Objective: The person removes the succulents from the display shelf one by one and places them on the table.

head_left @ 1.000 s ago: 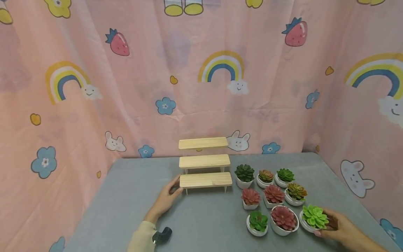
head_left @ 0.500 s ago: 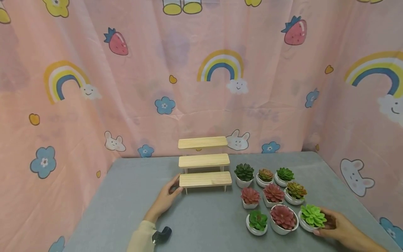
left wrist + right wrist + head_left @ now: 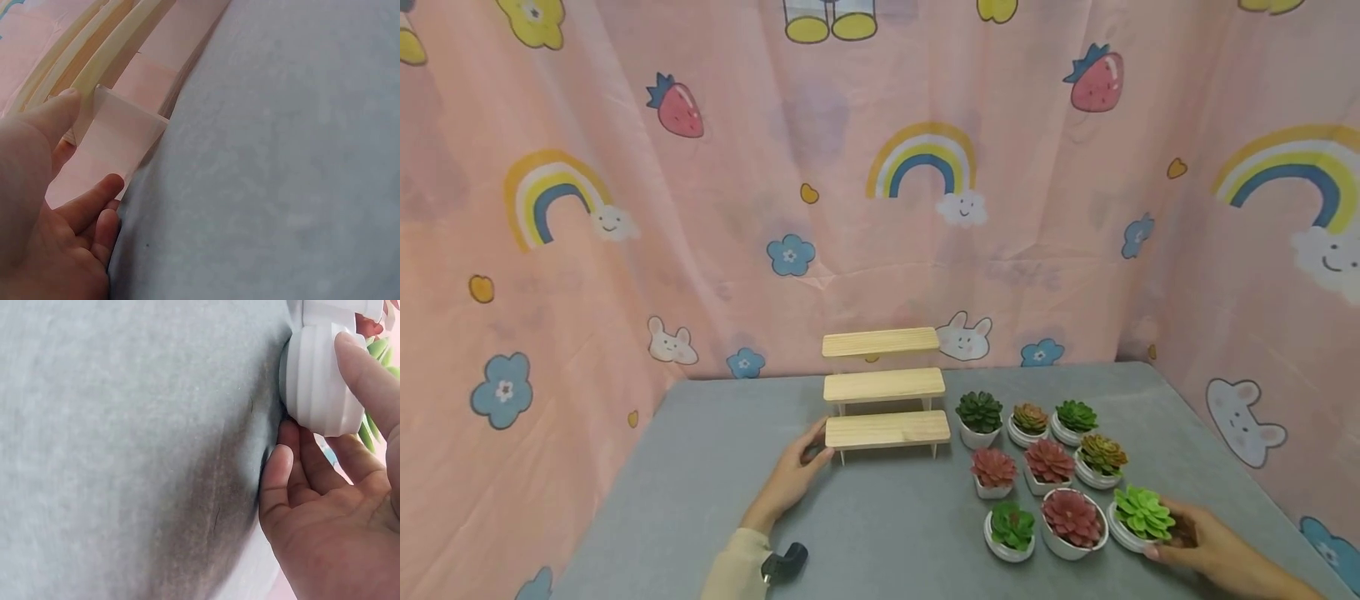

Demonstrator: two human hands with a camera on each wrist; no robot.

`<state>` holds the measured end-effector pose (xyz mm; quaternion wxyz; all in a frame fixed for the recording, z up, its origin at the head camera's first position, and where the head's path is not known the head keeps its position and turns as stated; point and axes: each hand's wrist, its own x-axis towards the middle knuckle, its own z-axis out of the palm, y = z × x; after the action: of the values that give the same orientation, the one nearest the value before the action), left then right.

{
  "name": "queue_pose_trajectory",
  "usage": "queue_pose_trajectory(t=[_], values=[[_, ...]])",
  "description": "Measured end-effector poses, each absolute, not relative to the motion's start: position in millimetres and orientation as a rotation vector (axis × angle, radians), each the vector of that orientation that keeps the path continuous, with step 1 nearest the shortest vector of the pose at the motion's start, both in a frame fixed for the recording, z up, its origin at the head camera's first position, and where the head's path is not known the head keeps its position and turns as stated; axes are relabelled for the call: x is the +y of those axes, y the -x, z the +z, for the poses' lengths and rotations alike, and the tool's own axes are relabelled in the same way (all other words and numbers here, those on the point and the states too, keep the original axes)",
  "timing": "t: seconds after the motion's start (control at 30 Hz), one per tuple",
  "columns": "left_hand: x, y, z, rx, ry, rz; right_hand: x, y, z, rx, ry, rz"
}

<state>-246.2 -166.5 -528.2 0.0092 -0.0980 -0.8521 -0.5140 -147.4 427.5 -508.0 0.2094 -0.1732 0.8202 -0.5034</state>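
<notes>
A three-tier display stand with pale wooden boards (image 3: 887,429) and clear supports stands at the back middle of the table. My left hand (image 3: 793,475) holds its left end; in the left wrist view the thumb (image 3: 62,109) lies on the lowest board's end, with fingers by the clear side support (image 3: 119,131). At the front right, my right hand (image 3: 1206,546) grips a bright green succulent (image 3: 1141,512) in a round white pot (image 3: 322,381), thumb on one side and fingers on the other. That pot sits on the table, beside a large dark-red succulent (image 3: 1073,517).
Several other potted succulents stand grouped right of the stand, including a dark green one (image 3: 979,412), a small red one (image 3: 994,471) and a green one (image 3: 1011,529) in front. A patterned pink curtain (image 3: 737,208) hangs behind the grey table (image 3: 700,500).
The bright green succulent and my right hand have shifted very slightly left, closer to the dark-red one. My left hand stays on the stand. The head view has moved a little.
</notes>
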Motion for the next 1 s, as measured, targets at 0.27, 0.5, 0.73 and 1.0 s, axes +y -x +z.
queue_pose_trajectory(t=[0.27, 0.5, 0.73, 1.0], values=[[-166, 245, -529, -2.638, 0.311, -1.647, 425, 148, -506, 2.332, 0.317, -1.296], [-166, 246, -530, -2.632, 0.336, -1.636, 420, 149, -499, 2.406, 0.095, -1.203], [-165, 247, -531, -2.634, 0.337, -1.637, 419, 145, -481, 2.521, 0.031, -1.218], [-166, 247, -529, -2.634, 0.333, -1.647, 414, 145, -464, 2.809, -0.121, -1.169]])
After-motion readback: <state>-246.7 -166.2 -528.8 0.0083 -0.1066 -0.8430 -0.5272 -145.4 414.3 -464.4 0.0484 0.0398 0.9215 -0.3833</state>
